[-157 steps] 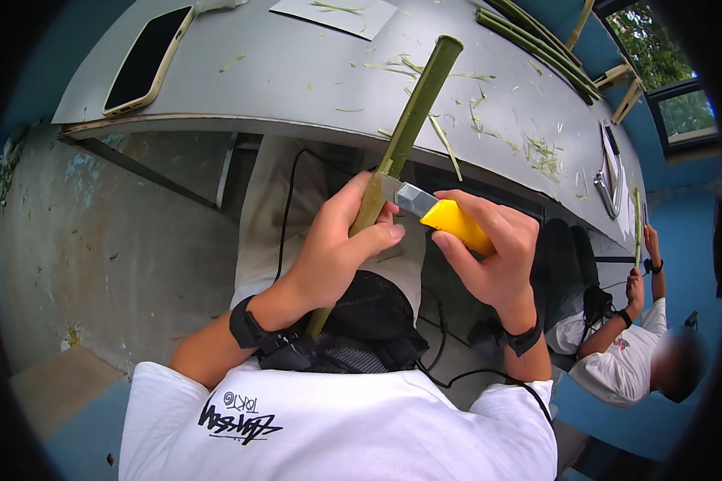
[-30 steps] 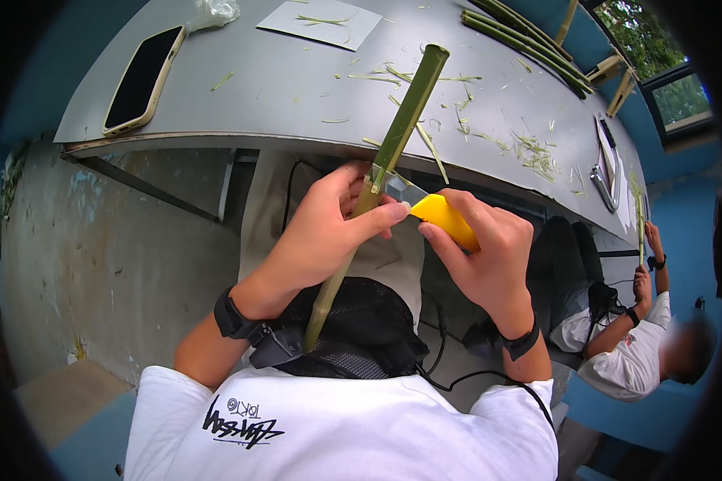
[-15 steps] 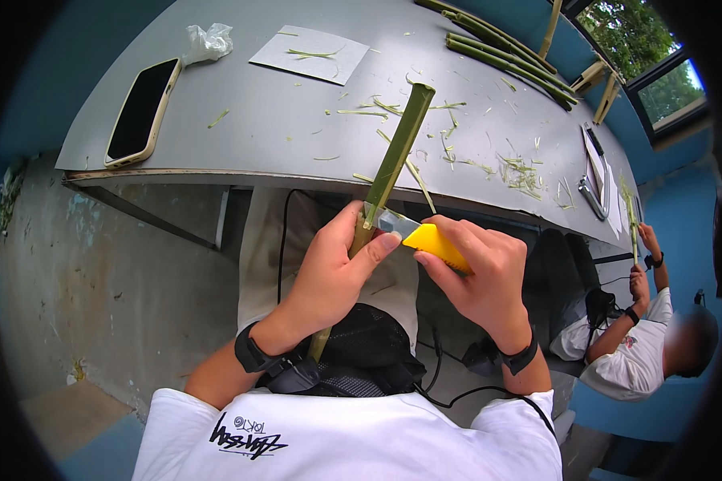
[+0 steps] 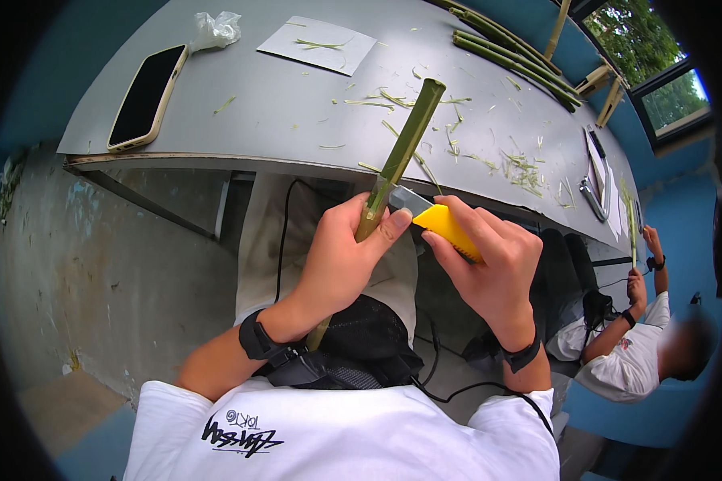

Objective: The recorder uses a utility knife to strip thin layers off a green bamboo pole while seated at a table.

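A green split-bamboo strip [image 4: 411, 132] slants up from my lap over the table's near edge. My left hand [image 4: 333, 256] is closed round it, with the thumb stretched toward the blade. In my right hand [image 4: 493, 260] is a yellow-handled utility knife [image 4: 448, 231], its wide blade lying against the strip just above my left fingers. The left thumb tip touches or nearly touches the flat of the blade. The strip's lower end runs behind my left wrist and is partly hidden.
Thin green shavings [image 4: 521, 172] litter the grey table [image 4: 241, 132]. A phone [image 4: 148, 96], a crumpled plastic bag [image 4: 217, 30] and a white sheet [image 4: 317, 44] lie left. Bamboo lengths [image 4: 517, 64] lie at the back right. Another person [image 4: 630, 353] works at far right, holding a strip.
Both hands, with the strip and the knife, have shifted slightly to the right in the picture. The blade stays against the strip near my left fingers.
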`<action>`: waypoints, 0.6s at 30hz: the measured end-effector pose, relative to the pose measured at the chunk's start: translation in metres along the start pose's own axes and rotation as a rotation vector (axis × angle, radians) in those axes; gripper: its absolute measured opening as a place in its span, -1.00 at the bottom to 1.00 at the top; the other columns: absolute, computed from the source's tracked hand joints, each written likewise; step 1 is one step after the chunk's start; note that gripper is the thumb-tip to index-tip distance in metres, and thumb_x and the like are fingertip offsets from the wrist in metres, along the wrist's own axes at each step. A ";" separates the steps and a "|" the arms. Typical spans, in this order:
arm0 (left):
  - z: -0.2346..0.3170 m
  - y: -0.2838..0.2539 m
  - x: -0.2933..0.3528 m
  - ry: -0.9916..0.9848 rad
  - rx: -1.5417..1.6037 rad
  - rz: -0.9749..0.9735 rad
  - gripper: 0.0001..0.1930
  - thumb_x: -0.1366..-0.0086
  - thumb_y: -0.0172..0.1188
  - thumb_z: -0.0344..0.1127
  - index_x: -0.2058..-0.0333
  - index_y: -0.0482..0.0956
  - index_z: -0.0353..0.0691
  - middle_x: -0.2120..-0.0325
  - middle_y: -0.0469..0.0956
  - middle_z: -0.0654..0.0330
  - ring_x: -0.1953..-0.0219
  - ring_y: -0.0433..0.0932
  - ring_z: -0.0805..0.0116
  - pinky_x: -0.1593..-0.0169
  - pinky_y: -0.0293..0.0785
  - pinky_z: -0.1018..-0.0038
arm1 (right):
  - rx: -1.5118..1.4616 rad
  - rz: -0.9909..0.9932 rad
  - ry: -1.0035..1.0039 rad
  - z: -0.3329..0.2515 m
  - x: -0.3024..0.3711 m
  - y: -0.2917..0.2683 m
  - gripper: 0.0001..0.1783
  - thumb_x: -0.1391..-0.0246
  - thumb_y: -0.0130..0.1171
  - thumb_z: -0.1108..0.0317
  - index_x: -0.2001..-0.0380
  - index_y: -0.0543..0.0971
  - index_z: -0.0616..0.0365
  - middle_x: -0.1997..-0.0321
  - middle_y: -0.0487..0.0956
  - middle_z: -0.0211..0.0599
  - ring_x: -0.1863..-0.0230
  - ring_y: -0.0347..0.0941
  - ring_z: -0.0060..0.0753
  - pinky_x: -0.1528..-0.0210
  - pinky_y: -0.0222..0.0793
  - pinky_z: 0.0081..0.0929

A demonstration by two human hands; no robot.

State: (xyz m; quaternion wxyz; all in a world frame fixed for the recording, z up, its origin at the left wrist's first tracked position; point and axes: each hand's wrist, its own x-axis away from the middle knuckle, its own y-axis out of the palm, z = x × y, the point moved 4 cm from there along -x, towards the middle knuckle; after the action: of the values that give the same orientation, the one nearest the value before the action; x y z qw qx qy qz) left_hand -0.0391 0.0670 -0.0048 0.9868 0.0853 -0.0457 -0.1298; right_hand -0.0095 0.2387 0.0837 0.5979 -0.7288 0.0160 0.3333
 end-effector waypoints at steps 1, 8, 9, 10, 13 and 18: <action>-0.001 0.001 -0.001 -0.007 0.006 -0.002 -0.53 -0.45 0.30 0.07 0.41 0.46 -0.23 0.62 0.25 0.48 0.51 0.15 0.67 0.45 0.10 0.55 | 0.024 -0.002 -0.004 -0.001 -0.002 -0.003 -0.53 0.03 0.54 0.12 0.03 0.72 0.00 0.54 0.54 -0.50 0.71 0.36 -0.39 0.61 0.23 -0.44; 0.003 0.005 -0.006 -0.078 0.055 -0.032 -0.50 -0.46 0.27 0.12 0.46 0.45 -0.19 0.63 0.26 0.49 0.53 0.17 0.69 0.47 0.10 0.55 | 0.120 -0.006 -0.058 -0.002 -0.014 -0.015 -0.56 -0.01 0.51 0.08 0.04 0.72 -0.03 0.55 0.55 -0.48 0.68 0.43 -0.36 0.57 0.29 -0.42; 0.003 0.005 -0.006 -0.090 0.062 -0.036 -0.50 -0.46 0.27 0.11 0.47 0.45 -0.19 0.64 0.27 0.49 0.54 0.17 0.69 0.48 0.11 0.55 | 0.128 -0.004 -0.066 -0.002 -0.015 -0.016 -0.56 -0.01 0.50 0.08 0.05 0.72 -0.03 0.55 0.56 -0.48 0.68 0.44 -0.35 0.56 0.29 -0.41; 0.002 0.006 -0.005 -0.085 0.068 -0.037 -0.52 -0.48 0.24 0.09 0.45 0.45 -0.18 0.62 0.27 0.49 0.53 0.17 0.69 0.47 0.11 0.56 | 0.151 -0.018 -0.067 -0.001 -0.016 -0.017 -0.57 -0.02 0.49 0.07 0.06 0.72 -0.04 0.54 0.57 -0.49 0.66 0.47 -0.34 0.55 0.32 -0.41; 0.001 0.008 -0.006 -0.073 0.148 -0.066 -0.59 -0.55 0.15 0.03 0.37 0.45 -0.19 0.57 0.28 0.46 0.50 0.17 0.69 0.45 0.13 0.59 | 0.151 -0.035 -0.059 0.003 -0.017 -0.024 -0.59 -0.03 0.49 0.06 0.06 0.72 -0.06 0.54 0.59 -0.50 0.65 0.48 -0.34 0.55 0.32 -0.41; -0.008 0.004 0.002 0.002 0.221 -0.186 -0.64 -0.63 -0.04 0.02 0.17 0.42 -0.19 0.48 0.23 0.42 0.47 0.11 0.71 0.44 0.08 0.69 | 0.122 -0.037 -0.066 0.013 -0.016 -0.021 -0.60 -0.05 0.49 0.04 0.06 0.72 -0.12 0.55 0.58 -0.51 0.65 0.49 -0.33 0.56 0.32 -0.42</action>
State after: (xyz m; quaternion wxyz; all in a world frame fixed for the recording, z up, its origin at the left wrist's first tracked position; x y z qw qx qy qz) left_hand -0.0349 0.0714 -0.0118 0.9552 0.1972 -0.0507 -0.2148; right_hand -0.0191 0.2498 0.1095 0.6475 -0.6796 0.0031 0.3447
